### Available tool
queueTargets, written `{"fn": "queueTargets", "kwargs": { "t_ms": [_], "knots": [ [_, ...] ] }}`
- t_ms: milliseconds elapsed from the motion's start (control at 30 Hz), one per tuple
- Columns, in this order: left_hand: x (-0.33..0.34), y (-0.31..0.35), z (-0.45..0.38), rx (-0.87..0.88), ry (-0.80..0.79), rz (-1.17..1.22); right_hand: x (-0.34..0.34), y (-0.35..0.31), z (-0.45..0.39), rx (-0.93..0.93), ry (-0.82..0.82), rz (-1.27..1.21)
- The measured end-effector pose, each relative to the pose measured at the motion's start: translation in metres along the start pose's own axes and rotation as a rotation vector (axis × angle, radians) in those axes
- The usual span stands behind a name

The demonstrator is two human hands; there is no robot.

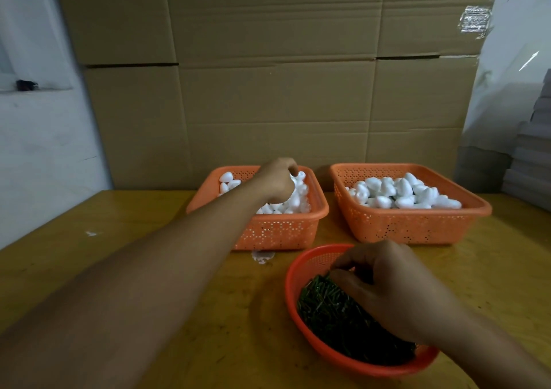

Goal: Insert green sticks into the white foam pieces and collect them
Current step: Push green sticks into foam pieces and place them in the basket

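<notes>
Head view, and both hands are down in the baskets at once. The left hand (278,181) reaches far out into the left orange basket (277,230) at centre frame, fingers curled down among the white foam pieces (298,199); whether they have closed on one I cannot tell, the knuckles hide it. The right hand (384,287) is at lower right, over the round red basket (301,269), thumb and forefinger drawn narrow at the top of the green sticks (328,311) — pinched on a stick or just touching the heap, I cannot tell.

The sticks lie in a loose pile, mostly running from lower right up toward the pinch, so one should slide out lengthwise. The foam sits up and to the left of that pinch — the two hands are well apart, and joining stick to foam looks to mean bringing them together over the yellow table (149,257).

A second orange basket (411,224) at right centre holds more white foam pieces, nearer the right hand.
</notes>
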State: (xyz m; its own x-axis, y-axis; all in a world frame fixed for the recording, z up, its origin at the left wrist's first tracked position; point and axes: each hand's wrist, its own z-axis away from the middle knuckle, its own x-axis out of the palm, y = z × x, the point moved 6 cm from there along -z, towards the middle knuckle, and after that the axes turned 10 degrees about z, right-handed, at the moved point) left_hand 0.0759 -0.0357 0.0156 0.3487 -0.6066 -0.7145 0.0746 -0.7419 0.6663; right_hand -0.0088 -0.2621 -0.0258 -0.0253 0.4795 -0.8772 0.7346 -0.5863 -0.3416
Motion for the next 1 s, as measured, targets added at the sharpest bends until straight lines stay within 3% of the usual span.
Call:
{"fn": "queueTargets", "kwargs": {
  "t_ms": [133, 333, 500, 667, 800, 900, 1000],
  "knots": [
    [0.024, -0.017, -0.022, -0.059, -0.268, -0.235, 0.0, 0.001, 0.001, -0.002, -0.003, 0.024],
    [0.04, -0.031, -0.03, -0.054, -0.399, -0.378, -0.003, 0.003, 0.001, -0.001, 0.01, 0.043],
    [0.043, -0.034, -0.034, -0.066, -0.34, -0.406, -0.002, 0.003, 0.001, -0.003, 0.001, 0.045],
    [0.033, -0.028, -0.029, -0.062, -0.332, -0.241, -0.002, 0.004, 0.001, 0.0, -0.025, 0.061],
    [0.016, -0.012, -0.023, 0.044, -0.185, -0.119, -0.002, 0.004, 0.0, 0.002, -0.035, 0.079],
    [0.002, 0.0, -0.01, 0.105, -0.061, 0.028, 0.001, 0.005, -0.001, 0.013, -0.071, 0.11],
    [-0.005, 0.005, 0.012, 0.078, -0.045, 0.309, 0.002, 0.006, -0.001, 0.019, -0.086, 0.123]
  ]
}}
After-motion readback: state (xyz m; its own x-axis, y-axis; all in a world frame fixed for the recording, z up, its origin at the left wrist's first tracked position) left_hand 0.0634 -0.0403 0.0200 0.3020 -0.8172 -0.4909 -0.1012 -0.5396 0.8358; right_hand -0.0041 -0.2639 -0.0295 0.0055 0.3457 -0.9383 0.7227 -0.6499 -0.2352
